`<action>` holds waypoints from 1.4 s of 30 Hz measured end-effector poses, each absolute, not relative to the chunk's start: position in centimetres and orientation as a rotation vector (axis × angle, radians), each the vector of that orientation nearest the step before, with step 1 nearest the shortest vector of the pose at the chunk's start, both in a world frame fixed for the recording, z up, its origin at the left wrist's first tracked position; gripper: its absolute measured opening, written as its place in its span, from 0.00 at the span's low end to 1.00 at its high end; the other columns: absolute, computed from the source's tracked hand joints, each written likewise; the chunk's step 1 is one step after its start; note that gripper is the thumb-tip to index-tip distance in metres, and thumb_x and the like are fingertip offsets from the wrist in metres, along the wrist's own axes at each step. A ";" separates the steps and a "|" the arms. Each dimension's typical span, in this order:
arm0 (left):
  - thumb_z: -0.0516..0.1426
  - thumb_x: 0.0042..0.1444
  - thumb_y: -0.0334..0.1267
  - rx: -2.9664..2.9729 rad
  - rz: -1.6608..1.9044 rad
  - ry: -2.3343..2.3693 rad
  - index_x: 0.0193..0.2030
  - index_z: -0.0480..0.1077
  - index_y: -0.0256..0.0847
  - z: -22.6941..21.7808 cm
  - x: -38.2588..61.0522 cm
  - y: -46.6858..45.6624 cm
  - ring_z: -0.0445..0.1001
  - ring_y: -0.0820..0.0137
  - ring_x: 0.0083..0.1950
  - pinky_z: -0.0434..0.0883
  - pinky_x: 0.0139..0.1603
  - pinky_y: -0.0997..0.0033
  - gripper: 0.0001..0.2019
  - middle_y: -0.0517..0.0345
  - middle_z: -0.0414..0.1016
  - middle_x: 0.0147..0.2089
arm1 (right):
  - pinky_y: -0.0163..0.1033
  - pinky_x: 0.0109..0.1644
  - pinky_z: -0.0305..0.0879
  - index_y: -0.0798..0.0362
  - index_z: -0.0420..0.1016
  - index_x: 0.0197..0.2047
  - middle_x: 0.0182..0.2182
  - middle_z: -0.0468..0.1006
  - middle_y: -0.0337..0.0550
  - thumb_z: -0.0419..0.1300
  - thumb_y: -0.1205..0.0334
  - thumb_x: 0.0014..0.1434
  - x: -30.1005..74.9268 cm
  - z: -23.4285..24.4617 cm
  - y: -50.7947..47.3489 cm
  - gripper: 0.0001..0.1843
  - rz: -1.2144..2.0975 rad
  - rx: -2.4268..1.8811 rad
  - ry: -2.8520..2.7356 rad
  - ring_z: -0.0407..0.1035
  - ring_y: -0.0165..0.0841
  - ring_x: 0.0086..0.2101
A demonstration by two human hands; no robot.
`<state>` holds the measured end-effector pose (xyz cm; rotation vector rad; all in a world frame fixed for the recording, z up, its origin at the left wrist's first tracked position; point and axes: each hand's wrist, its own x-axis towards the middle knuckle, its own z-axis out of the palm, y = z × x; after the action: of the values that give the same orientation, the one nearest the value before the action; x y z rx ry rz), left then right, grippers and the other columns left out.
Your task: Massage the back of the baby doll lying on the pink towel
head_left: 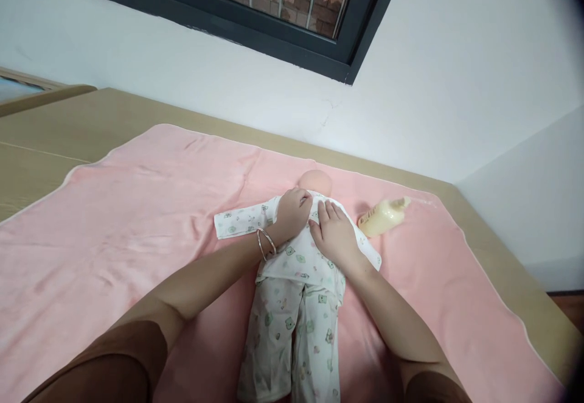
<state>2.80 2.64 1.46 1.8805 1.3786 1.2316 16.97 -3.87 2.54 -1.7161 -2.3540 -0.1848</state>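
A baby doll lies on its back, its bare rounded head at the far end. It wears a white long-sleeved shirt and matching trousers, both printed with small green and pink figures. My left hand, with two thin bangles at the wrist, has its fingers curled at the shirt's front just below the neck. Cloth appears pinched there, though the fingertips are partly hidden. My right hand lies flat on the other side of the chest, fingers stretched out. One sleeve extends to the left.
A pale yellow bottle lies tilted on the pink blanket, right of the doll. The blanket covers much of a wooden table. Behind it rise a white wall and a dark-framed window.
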 end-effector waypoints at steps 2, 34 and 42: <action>0.51 0.61 0.31 1.932 1.205 1.374 0.29 0.68 0.44 1.6 2.7 2.6 0.74 0.63 0.43 0.70 0.51 0.62 0.10 0.54 0.77 0.37 | 0.62 0.73 0.53 0.66 0.63 0.71 0.69 0.65 0.68 0.46 0.55 0.73 17.2 2.4 -3.8 0.31 -0.160 -1.589 -2.380 0.57 0.54 0.69; 0.44 0.73 0.48 2.600 0.531 1.337 0.74 0.60 0.32 2.8 -0.3 -0.3 0.58 0.46 0.77 0.60 0.73 0.41 0.29 0.32 0.59 0.75 | 0.60 0.73 0.54 0.64 0.58 0.74 0.71 0.62 0.64 0.43 0.51 0.75 18.8 4.3 -3.9 0.34 0.164 -1.807 -2.293 0.54 0.53 0.71; 0.44 0.72 0.41 2.696 0.480 1.214 0.69 0.67 0.39 4.1 -0.9 -2.2 0.61 0.50 0.75 0.61 0.73 0.45 0.24 0.42 0.63 0.74 | 0.60 0.73 0.54 0.60 0.61 0.74 0.73 0.59 0.60 0.50 0.53 0.71 17.7 5.1 -7.1 0.33 0.078 -1.711 -2.401 0.53 0.55 0.72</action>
<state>-0.92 -2.25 4.05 2.6963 1.2142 0.4802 17.67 -7.06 5.08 -1.7107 -2.4014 0.0785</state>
